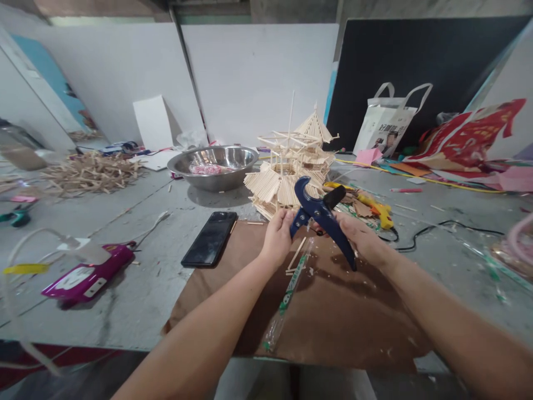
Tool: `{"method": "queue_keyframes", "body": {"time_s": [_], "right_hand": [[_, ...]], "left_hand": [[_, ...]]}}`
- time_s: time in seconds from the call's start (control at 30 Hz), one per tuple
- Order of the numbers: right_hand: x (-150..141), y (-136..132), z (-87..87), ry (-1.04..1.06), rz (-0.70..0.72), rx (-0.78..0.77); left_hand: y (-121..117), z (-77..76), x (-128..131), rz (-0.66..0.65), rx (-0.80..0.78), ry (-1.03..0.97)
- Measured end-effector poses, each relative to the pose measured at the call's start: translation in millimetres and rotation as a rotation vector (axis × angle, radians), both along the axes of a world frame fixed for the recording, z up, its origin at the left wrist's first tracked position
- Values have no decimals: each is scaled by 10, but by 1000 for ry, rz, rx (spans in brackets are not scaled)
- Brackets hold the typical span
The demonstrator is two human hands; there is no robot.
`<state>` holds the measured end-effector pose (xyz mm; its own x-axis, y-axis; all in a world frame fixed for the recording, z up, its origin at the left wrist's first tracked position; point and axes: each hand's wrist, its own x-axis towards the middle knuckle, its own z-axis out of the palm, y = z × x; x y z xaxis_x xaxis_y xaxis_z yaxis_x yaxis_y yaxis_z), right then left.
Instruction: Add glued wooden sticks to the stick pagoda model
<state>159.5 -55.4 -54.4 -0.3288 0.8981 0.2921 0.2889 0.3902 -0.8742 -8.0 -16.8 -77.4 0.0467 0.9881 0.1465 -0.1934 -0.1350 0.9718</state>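
Observation:
A blue pipe cutter (326,218) with a curved, hooked jaw is held up between my two hands, over a brown sheet (353,328). The fingers of my left hand (278,236) are closed on its left part. My right hand (361,239) is wrapped round its right side, some fingers hidden behind the handle. Below the cutter lie a few thin wooden sticks (296,256) and a long clear plastic wrapper (287,300) with green print. Just beyond my hands stands a tiered, pagoda-like model (283,186) built from wooden sticks.
A black phone (210,239) lies left of my hands. Behind it are a steel bowl (241,158) and a stick pile (94,172). A purple power strip (89,275) with cables sits left. To the right are a yellow glue gun (381,211), its black cord and a white bag (383,125).

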Motion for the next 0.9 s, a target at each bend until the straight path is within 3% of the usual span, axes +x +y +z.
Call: {"method": "queue_keyframes", "body": {"time_s": [0.13,0.33,0.43,0.53,0.7,0.9], "right_hand": [[99,-224,-110,-274,-8,31],[200,-590,-388,-439,240,47],[181,-615,-400,-642,397,101],[114,-583,-361,-788,462,152],[116,-348,-453,-896,349,271],[369,78,-676,-1045,138,335]], "left_hand": [[13,11,7,-93,-70,-89],[-65,18,51,-195,-103,-113],[-93,19,66,-221,-131,-130],[-102,9,75,-246,-141,-144],[-107,-33,82,-301,-120,-129],[-112,-52,77,-330,-115,-106]]}}
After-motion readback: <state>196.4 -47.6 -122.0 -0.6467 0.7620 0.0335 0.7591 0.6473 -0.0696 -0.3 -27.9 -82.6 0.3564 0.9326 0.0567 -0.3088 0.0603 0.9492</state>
